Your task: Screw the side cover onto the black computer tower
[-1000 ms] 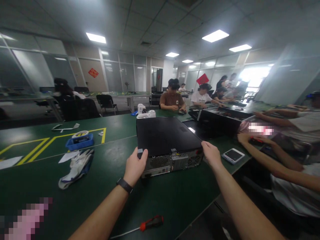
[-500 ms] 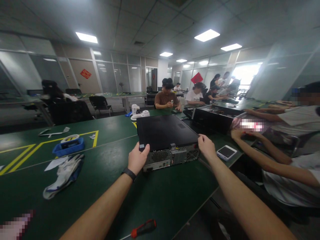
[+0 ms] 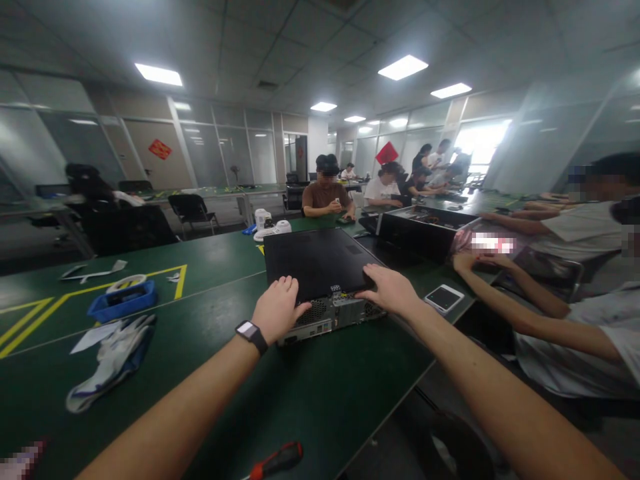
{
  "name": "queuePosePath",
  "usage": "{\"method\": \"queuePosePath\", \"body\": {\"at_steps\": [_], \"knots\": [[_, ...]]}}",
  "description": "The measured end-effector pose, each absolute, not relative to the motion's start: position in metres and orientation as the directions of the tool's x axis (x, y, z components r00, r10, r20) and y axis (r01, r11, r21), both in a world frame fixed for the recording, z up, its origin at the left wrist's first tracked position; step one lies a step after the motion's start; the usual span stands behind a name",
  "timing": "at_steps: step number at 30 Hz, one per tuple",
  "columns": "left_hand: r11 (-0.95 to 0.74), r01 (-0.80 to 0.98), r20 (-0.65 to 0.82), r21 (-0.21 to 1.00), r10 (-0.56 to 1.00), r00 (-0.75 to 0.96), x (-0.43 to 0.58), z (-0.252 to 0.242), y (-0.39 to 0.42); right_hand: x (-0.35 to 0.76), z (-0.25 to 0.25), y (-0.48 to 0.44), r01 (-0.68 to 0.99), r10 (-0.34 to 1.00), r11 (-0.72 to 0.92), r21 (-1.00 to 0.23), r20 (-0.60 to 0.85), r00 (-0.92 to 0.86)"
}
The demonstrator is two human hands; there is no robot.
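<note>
A black desktop computer case [image 3: 320,257] lies flat on the green table, its grey rear panel of ports and vents [image 3: 333,315] facing me. My left hand [image 3: 281,308] rests on the left rear corner of the top cover, fingers laid over it and thumb stretched toward the rear panel. On the right rear part of the cover lies my right hand [image 3: 389,288], its fingers flat and its thumb apart along the rear edge. Near the table's front edge is a screwdriver [image 3: 280,459] with a red and black handle.
At left lie a pair of work gloves [image 3: 111,363], a blue tray [image 3: 123,303] and a tape roll [image 3: 127,283]. A white device with a dark face [image 3: 444,298] lies at right. Behind it stands an opened computer case [image 3: 425,230]. A co-worker's arms [image 3: 530,317] reach in from the right.
Both my hands have shifted from the case's rear corners and sides onto its top cover, the right one moving inward. The view has turned slightly to the right.
</note>
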State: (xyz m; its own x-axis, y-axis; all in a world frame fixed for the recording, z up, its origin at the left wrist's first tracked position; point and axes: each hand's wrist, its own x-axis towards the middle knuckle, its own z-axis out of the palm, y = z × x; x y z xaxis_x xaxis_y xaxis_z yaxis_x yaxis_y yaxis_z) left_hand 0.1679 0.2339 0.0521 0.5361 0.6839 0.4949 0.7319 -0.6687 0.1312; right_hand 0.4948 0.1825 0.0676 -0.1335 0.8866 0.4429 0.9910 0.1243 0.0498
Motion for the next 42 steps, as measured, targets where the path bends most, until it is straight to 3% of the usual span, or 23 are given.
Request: {"method": "queuePosePath", "body": {"at_steps": [5,12,31,42], "knots": [[-0.663,0.748,0.487,-0.020,0.647,0.587,0.170,0.051,0.229,0.493,0.064,0.179,0.984,0.868,0.116,0.133,0.469,-0.165],[-0.643,0.760,0.489,-0.096,0.634,0.599,0.169,0.055,0.225,0.489,0.064,0.174,0.974,0.836,0.116,0.196,0.511,-0.202],[-0.623,0.779,0.602,-0.074,0.595,0.533,0.172,0.045,0.213,0.492,0.039,0.171,0.985,0.736,0.052,0.163,0.660,-0.148],[-0.631,0.772,0.617,-0.077,0.578,0.534,0.171,0.040,0.216,0.488,0.041,0.169,0.982,0.741,0.054,0.182,0.652,-0.161]]}}
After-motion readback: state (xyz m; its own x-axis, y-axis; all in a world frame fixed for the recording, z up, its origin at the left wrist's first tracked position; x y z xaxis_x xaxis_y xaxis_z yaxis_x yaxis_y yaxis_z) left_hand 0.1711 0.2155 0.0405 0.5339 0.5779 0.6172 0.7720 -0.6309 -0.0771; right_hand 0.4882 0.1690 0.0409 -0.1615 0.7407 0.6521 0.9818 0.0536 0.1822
